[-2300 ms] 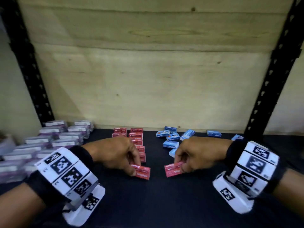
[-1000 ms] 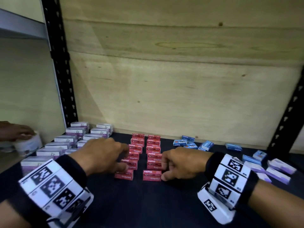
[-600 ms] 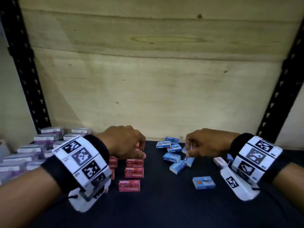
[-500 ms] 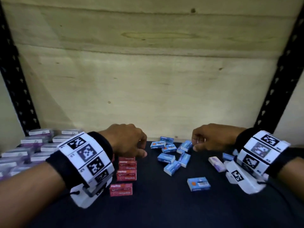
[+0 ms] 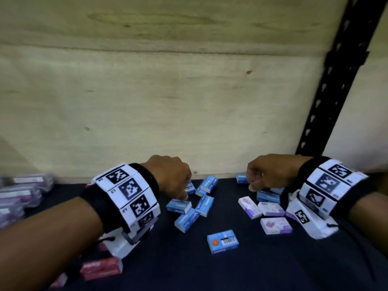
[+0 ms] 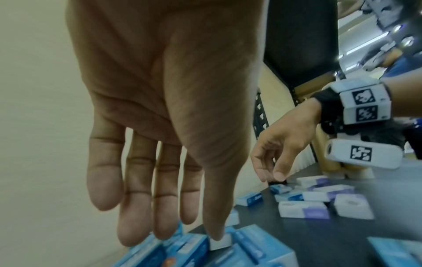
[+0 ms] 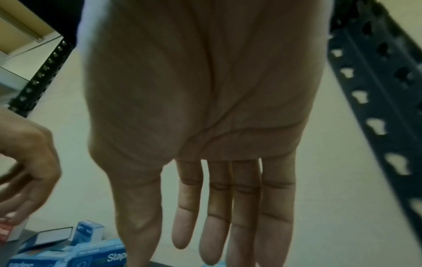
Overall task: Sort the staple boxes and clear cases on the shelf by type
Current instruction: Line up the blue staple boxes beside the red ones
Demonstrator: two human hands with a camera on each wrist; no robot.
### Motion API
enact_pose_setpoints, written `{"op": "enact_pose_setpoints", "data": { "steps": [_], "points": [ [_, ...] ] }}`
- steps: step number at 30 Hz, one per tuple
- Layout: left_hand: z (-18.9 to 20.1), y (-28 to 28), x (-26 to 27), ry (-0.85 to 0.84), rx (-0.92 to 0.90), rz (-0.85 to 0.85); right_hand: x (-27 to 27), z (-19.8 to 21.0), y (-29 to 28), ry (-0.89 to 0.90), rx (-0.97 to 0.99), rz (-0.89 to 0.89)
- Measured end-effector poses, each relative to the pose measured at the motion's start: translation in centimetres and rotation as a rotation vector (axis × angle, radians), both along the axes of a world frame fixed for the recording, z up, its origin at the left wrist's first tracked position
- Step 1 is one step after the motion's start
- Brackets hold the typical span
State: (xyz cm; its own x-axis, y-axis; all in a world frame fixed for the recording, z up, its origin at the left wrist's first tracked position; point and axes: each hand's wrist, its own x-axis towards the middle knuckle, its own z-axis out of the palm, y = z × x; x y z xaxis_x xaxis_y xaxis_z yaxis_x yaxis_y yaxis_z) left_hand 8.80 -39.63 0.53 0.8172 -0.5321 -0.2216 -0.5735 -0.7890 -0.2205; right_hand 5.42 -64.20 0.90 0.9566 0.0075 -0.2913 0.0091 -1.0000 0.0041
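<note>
Loose blue staple boxes (image 5: 186,219) lie scattered mid-shelf, one (image 5: 223,241) apart at the front. My left hand (image 5: 174,181) reaches down onto the pile. Its fingers are straight over the blue boxes (image 6: 182,249), and the thumb touches a box's white end. My right hand (image 5: 255,183) hovers at the back right over another blue box (image 5: 267,196), fingers straight in the right wrist view (image 7: 178,240), tips at the box. White-and-purple boxes (image 5: 276,225) lie beside it. Red boxes (image 5: 100,267) sit under my left forearm. Clear cases (image 5: 19,194) are grouped far left.
The dark shelf surface (image 5: 273,269) is bare along the front right. A plywood back wall (image 5: 168,101) closes the shelf close behind the boxes. A black perforated upright (image 5: 327,97) stands at the right rear.
Both hands let go of the red boxes in their rows. The left hand moved right from the red rows onto the blue pile; the right hand dropped toward the rear blue boxes.
</note>
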Motion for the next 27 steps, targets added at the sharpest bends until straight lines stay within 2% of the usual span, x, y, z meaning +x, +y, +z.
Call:
{"op": "enact_pose_setpoints", "data": {
  "steps": [8,15,19,27],
  "points": [
    [-0.7,1.1,4.0,0.050,0.099,0.085,3.0,-0.2,4.1,-0.001,0.039,0.129],
    [-2.0,1.5,5.8,0.085,0.135,0.083,4.9,-0.8,7.4,0.085,-0.032,0.290],
    [-2.3,1.7,6.2,0.107,0.127,0.079,5.6,-1.3,8.0,0.134,-0.033,0.310],
    [-2.4,2.5,5.7,0.138,0.121,0.066,5.4,-1.5,7.5,0.124,-0.026,0.299]
  ]
}}
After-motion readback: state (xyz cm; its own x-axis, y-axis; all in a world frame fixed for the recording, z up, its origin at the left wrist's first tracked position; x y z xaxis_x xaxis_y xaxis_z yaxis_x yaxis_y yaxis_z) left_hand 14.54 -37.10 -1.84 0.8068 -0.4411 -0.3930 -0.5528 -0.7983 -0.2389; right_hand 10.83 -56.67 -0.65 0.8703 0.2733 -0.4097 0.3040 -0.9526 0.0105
